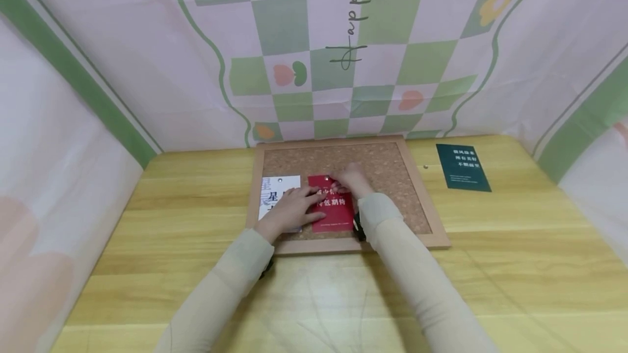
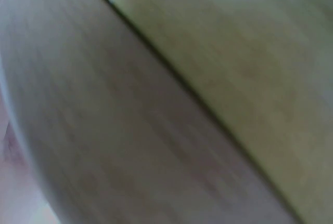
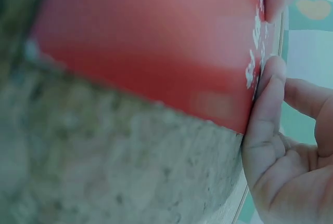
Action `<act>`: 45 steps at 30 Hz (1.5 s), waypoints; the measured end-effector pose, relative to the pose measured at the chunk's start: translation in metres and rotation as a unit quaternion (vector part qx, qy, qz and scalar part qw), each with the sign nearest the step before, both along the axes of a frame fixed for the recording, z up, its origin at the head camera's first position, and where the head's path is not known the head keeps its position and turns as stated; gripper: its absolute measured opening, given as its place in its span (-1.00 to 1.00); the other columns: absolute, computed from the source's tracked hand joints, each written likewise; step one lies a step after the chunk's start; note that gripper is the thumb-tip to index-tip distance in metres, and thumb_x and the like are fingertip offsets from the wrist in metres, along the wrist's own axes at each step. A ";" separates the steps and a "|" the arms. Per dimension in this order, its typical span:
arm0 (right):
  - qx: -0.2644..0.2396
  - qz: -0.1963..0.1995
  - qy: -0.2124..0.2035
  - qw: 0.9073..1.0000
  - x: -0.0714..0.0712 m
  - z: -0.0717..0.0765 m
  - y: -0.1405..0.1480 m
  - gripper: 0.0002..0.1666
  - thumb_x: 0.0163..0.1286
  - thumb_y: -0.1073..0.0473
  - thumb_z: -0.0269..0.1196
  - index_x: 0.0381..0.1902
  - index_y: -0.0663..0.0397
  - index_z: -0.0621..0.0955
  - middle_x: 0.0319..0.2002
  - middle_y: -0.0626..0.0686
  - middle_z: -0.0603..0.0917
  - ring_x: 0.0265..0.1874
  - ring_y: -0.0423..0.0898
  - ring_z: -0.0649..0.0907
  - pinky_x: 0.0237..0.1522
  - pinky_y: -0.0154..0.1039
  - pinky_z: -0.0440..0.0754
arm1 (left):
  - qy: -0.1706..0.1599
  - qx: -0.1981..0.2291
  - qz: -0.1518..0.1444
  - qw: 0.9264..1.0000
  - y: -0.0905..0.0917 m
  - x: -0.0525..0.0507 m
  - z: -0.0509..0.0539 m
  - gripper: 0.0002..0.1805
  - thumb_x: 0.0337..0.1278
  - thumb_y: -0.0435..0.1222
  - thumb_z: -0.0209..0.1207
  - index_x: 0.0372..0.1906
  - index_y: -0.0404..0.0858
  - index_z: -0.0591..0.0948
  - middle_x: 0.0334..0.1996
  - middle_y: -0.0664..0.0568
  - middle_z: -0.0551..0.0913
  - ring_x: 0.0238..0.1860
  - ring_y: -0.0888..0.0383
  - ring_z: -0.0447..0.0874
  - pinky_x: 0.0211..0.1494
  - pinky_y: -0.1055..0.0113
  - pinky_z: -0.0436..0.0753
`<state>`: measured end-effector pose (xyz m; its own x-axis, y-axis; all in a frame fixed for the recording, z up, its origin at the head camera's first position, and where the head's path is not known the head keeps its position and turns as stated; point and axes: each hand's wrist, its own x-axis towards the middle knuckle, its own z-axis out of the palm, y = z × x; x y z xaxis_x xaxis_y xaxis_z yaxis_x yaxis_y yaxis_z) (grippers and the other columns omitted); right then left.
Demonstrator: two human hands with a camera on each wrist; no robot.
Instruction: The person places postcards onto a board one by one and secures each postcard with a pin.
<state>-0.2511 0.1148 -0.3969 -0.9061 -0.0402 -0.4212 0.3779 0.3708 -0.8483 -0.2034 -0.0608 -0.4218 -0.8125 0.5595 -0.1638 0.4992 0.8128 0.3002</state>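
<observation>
A red card (image 1: 332,221) with white lettering lies on the cork board (image 1: 379,174), a silver pushpin (image 1: 327,178) at its top edge. My left hand (image 1: 291,208) rests flat with spread fingers, reaching from the white card (image 1: 267,203) onto the red card's left side. My right hand (image 1: 354,180) is at the red card's upper right. In the right wrist view, the side of the right hand (image 3: 283,161) rests against the card's edge, its fingers loosely bent. The left wrist view is blurred and shows mainly the board's wooden frame (image 2: 114,109).
The white card has its own silver pin (image 1: 280,180). On the wooden table (image 1: 162,255), right of the board, lie a dark green card (image 1: 463,168) and a small round silver thing (image 1: 426,166). A checked cloth (image 1: 333,20) hangs behind.
</observation>
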 end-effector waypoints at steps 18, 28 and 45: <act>0.096 0.138 -0.023 0.985 -0.001 0.019 0.004 -0.56 0.42 0.15 0.09 0.01 0.49 0.51 -0.35 0.11 0.64 -0.41 -0.16 0.64 -0.06 -0.24 0.69 | -0.008 0.001 0.001 1.000 0.001 0.002 -0.003 -0.35 0.28 0.14 0.01 0.42 0.04 0.29 0.45 0.00 0.25 0.49 0.04 0.13 0.53 -0.07 0.11; 0.058 0.122 0.008 0.991 -0.011 0.038 0.040 -0.43 0.48 0.11 -0.01 0.20 0.53 0.37 0.11 0.40 0.54 0.08 0.17 0.60 0.25 -0.03 0.53 | -0.003 0.000 -0.001 1.000 -0.001 0.003 -0.003 -0.35 0.28 0.14 0.02 0.41 0.02 0.30 0.45 0.00 0.25 0.49 0.04 0.14 0.53 -0.06 0.11; -0.017 -0.060 -0.002 0.998 -0.016 0.064 0.172 -0.61 0.45 0.03 0.03 0.11 0.13 0.38 -0.60 -0.32 0.53 -0.54 -0.44 0.58 -0.33 -0.58 0.60 | -0.006 0.000 0.001 1.000 -0.001 0.003 -0.004 -0.34 0.28 0.14 0.01 0.43 0.03 0.28 0.46 0.02 0.22 0.50 0.04 0.11 0.54 -0.06 0.08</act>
<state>-0.2673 0.2864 -0.3328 -0.9035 0.0536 -0.4251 0.4211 0.2947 -0.8578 -0.2009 -0.0617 -0.4260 -0.8119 0.5574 -0.1734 0.4937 0.8141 0.3057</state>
